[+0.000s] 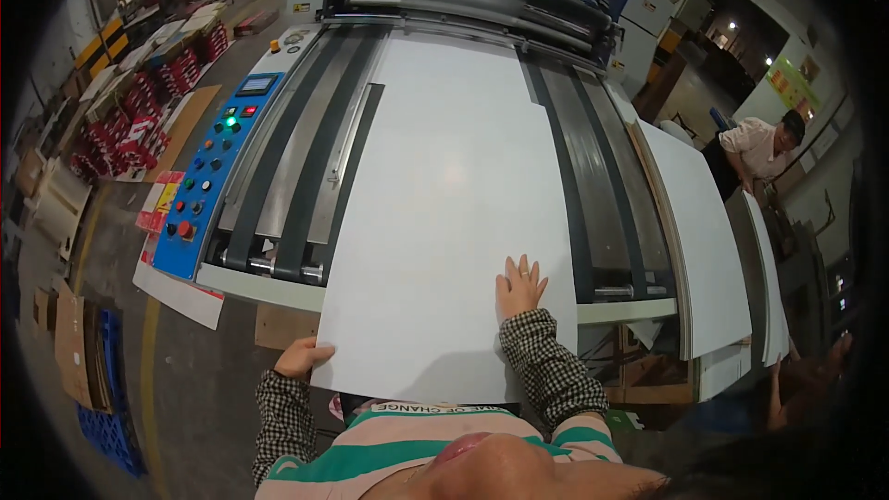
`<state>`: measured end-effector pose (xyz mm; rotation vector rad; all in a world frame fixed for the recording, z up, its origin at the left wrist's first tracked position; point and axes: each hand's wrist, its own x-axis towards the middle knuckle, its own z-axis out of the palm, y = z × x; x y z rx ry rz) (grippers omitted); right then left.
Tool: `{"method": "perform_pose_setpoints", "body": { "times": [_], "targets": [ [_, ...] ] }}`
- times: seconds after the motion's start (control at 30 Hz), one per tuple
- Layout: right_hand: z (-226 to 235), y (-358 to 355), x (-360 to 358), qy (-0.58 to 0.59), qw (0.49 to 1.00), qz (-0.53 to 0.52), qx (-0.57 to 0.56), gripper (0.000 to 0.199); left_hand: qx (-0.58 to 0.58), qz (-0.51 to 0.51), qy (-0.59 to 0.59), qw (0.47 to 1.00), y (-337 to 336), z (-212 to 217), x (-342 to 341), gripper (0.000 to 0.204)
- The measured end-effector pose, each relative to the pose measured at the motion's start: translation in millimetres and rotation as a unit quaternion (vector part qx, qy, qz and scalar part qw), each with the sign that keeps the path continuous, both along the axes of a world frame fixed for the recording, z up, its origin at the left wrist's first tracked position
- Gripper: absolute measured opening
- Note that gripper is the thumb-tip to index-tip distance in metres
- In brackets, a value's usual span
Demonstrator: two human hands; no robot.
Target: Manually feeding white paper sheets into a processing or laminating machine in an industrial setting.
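A large white sheet (444, 213) lies lengthwise on the dark belts (310, 148) of a roller machine, its near end reaching back to my body. My left hand (301, 358) pinches its near left edge, the thumb on top and the other fingers partly hidden. Flat on the sheet near its right edge rests my right hand (522, 288), fingers spread, with a ring on one finger. Farther in, another white sheet (454, 51) runs up to the rollers (463, 2); the two sheets seem to meet or overlap.
A blue control panel (215, 162) with buttons and a lit green lamp flanks the machine's left side. Stacked white boards (708, 250) stand close on the right. A co-worker (761, 150) handles boards beyond them. A blue pallet (111, 417) with cardboard lies at the lower left.
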<state>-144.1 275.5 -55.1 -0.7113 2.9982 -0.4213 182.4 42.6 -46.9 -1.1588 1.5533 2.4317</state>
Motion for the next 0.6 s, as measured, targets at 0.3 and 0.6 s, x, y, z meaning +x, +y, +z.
{"method": "perform_pose_setpoints", "body": {
  "times": [0.3,0.6],
  "targets": [
    [-1.6,-47.2,-27.2,-0.025,0.998,0.055,0.016,0.047,-0.001,0.02,-0.042,0.999,-38.4,5.2,-9.5,0.029],
    [-2.6,-92.6,-100.7,0.044,0.996,0.067,0.023,0.047,-0.275,0.137,-0.033,0.951,-88.0,49.2,-72.0,0.013]
  ]
}}
